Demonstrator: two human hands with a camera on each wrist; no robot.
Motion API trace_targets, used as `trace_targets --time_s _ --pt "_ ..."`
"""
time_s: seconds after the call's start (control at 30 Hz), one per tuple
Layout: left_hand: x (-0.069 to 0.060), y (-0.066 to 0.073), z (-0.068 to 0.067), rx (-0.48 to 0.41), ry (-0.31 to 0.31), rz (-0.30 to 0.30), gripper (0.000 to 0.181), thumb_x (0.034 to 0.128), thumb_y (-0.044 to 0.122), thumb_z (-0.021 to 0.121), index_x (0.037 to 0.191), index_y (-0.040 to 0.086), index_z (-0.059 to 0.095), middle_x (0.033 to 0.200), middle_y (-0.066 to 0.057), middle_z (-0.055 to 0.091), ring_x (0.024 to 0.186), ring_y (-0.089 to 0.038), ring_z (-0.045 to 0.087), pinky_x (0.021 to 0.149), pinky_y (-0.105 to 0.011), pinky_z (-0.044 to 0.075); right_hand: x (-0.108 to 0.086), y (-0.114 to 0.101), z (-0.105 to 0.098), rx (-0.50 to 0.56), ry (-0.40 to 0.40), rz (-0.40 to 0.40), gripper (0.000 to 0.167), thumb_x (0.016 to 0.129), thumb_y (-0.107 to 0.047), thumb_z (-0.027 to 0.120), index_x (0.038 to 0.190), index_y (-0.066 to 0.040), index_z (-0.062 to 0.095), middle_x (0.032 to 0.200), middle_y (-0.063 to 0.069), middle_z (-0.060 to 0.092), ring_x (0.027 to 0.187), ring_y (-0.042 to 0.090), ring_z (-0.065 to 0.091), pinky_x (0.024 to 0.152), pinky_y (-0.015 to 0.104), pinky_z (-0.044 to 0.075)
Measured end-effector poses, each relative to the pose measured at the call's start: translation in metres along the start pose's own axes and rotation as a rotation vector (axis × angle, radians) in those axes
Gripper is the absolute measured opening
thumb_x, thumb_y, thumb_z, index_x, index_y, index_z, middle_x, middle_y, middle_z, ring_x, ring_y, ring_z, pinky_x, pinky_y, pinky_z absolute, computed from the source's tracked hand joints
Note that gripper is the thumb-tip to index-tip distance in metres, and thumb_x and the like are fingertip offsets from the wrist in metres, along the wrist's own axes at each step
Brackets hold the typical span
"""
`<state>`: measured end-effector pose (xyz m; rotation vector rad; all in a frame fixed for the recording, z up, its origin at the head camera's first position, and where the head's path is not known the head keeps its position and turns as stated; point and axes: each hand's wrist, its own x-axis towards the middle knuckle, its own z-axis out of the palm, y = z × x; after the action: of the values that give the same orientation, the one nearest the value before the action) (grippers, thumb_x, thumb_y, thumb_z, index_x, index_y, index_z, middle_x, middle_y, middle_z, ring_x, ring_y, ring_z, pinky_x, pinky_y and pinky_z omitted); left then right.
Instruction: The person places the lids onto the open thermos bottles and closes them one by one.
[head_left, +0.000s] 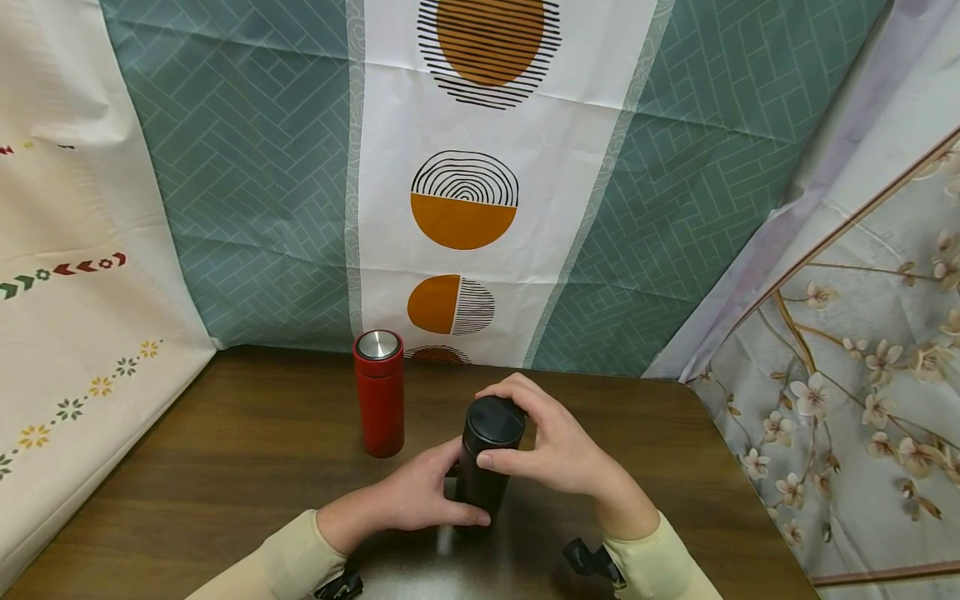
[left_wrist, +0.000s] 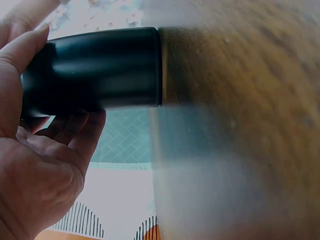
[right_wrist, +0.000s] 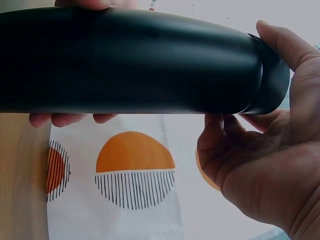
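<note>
A black thermos bottle (head_left: 483,483) stands upright on the table in the head view. Its round black lid (head_left: 495,421) is on top. My left hand (head_left: 420,496) grips the lower body, thumb in front and fingers behind. Around the lid curls my right hand (head_left: 555,433), thumb on the near side and fingers on the far side. In the left wrist view the bottle's base (left_wrist: 135,67) meets the wood. The right wrist view shows a narrow seam between the lid (right_wrist: 275,77) and the body (right_wrist: 150,62).
A red thermos bottle (head_left: 381,408) with a silver-topped lid stands behind and left of the black one on the brown wooden table (head_left: 262,450). Patterned cloth (head_left: 262,167) hangs behind the table, a cream cloth (head_left: 82,333) at left, a floral one (head_left: 847,433) at right.
</note>
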<state>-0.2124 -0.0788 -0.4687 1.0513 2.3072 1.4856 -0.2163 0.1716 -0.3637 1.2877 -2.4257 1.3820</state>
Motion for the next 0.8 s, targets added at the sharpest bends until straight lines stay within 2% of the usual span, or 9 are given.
trace_targets --time_s 0.47,0.7,0.8 --pt "0.0000 0.0000 -0.0006 0.010 0.004 -0.004 0.083 0.0897 0.045 0.095 0.158 0.043 0.049 0.144 0.017 0.066 0.133 -0.012 0.064 0.117 -0.044 0.050 0.0006 0.0012 -0.0001 -0.008 0.003 -0.005 0.058 0.091 -0.026 0.094 0.143 -0.029 0.067 0.131 -0.007 0.065 0.119 0.020 0.063 0.099 0.041 0.055" --pt "-0.0001 -0.0007 -0.0003 0.010 0.001 -0.004 0.084 0.0899 0.045 0.095 0.159 0.043 0.048 0.145 0.017 0.065 0.134 -0.012 0.064 0.117 -0.044 0.050 0.0003 0.0014 0.0003 -0.009 0.002 -0.002 0.058 0.091 -0.026 0.094 0.143 -0.022 0.068 0.131 -0.007 0.065 0.119 0.020 0.063 0.099 0.041 0.055" --pt "-0.0002 -0.0004 -0.0001 0.008 0.002 0.002 0.083 0.0902 0.044 0.095 0.159 0.042 0.048 0.146 0.016 0.065 0.134 -0.012 0.064 0.117 -0.043 0.050 0.0000 0.0015 0.0004 -0.007 0.002 -0.001 0.058 0.091 -0.026 0.094 0.143 -0.022 0.068 0.131 -0.007 0.065 0.119 0.020 0.063 0.099 0.041 0.055"
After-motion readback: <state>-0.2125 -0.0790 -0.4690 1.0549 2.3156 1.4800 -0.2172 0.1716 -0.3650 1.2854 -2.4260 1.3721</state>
